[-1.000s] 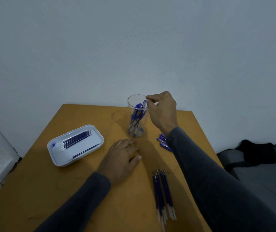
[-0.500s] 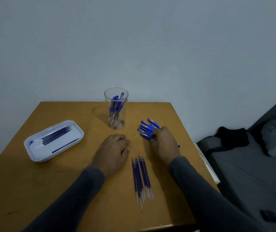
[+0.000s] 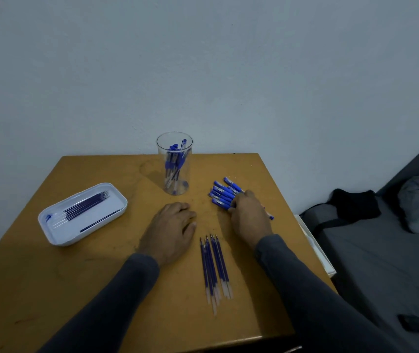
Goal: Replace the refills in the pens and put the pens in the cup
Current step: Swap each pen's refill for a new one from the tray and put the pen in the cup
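Right hand [image 3: 250, 215] laid over the near end of the pile of pens [image 3: 222, 194] at the right of the table [image 3: 101, 289], fingers curled down onto the barrels; whether one pen is already pinched, cannot tell (fingertips hidden under the knuckles). Left hand [image 3: 171, 226] flat on the wood, fingers relaxed, holding nothing, just in front of the cup [image 3: 175, 163].

Probably the picking of the next pen to be refilled. Several pens already upright in the clear cup, near the far edge of the table; still a good number in the pile, so the task likely about half done.

Possible trouble from here:
- Pens lying tight side by side, touching; lifting one could drag or roll its neighbours toward the right edge of the table, which is near.
- New refills [image 3: 214, 268] between the two arms, near the right sleeve; a careless sweep of the forearm could scatter them.
- Confusing the new refills with the ones in the white tray [image 3: 58, 235] at the left, since both look alike.

Long axis of the piled pens: diagonal, from far-left to near-right, blue caps toward the far left. Refills on the table: lengthwise toward the person, metal tips pointing away.
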`<control>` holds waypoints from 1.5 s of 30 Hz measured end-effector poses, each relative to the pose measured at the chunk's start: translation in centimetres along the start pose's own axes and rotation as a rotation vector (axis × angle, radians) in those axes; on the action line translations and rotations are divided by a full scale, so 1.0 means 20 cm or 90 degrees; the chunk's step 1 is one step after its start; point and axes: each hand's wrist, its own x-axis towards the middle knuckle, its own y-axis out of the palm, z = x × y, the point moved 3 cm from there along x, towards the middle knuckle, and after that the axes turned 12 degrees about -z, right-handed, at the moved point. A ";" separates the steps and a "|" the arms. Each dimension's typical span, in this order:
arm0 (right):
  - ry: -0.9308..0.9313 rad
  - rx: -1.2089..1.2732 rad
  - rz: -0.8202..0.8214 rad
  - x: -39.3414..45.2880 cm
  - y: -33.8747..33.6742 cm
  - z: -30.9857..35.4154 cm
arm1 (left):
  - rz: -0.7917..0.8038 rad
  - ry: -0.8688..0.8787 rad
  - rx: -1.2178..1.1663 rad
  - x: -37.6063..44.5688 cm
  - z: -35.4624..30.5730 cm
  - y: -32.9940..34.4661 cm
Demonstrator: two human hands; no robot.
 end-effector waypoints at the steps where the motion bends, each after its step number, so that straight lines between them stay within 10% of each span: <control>1: -0.004 0.002 -0.005 0.00 -0.01 0.01 | -0.007 -0.005 -0.010 0.00 0.00 0.00; 12: -0.043 0.212 -0.024 -0.19 -0.13 0.34 | -0.109 -0.111 -0.190 -0.19 0.03 -0.18; 21: 0.120 0.666 0.237 -0.48 -0.02 0.61 | -0.137 -0.209 -0.375 -0.44 0.13 -0.39; 45: 0.212 0.803 0.240 -0.66 0.11 0.54 | -0.026 -0.295 -0.424 -0.55 0.16 -0.42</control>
